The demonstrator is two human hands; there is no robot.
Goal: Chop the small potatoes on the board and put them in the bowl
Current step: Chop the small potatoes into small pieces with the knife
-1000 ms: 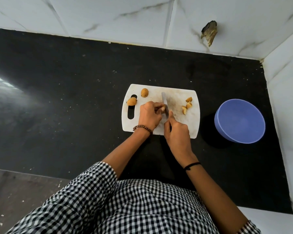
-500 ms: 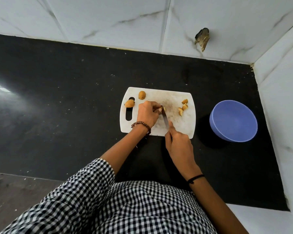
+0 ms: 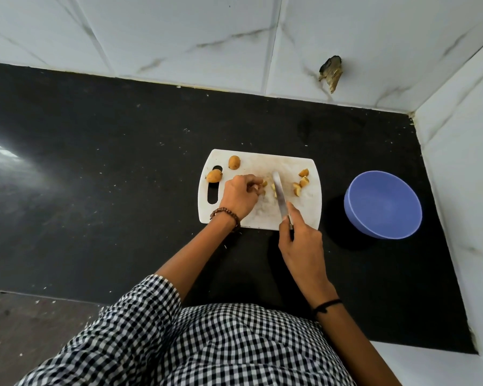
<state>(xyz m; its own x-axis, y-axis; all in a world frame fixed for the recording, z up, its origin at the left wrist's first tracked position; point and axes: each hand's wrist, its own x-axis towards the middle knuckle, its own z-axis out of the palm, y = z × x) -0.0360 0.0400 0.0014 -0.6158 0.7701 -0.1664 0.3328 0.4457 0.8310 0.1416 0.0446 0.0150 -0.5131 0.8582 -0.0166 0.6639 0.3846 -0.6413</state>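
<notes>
A white cutting board (image 3: 262,218) lies on the black counter. My left hand (image 3: 239,196) pinches a piece of small potato (image 3: 263,184) on the board. My right hand (image 3: 301,240) grips a knife (image 3: 280,197), its blade lying along the board with a cut piece (image 3: 273,188) against its left side. Two whole potatoes (image 3: 234,162) (image 3: 214,176) sit at the board's far left by the handle slot. Three cut pieces (image 3: 303,181) lie at the right. The empty blue bowl (image 3: 382,204) stands right of the board.
White marble-tiled walls close the counter (image 3: 109,162) at the back and right. A broken hole (image 3: 330,72) shows in the back wall. My checked shirt fills the bottom of the view.
The potato under the blade has come apart: one piece stays in my left fingers, another lies against the blade. The knife has shifted slightly right. The camera view has shifted too.
</notes>
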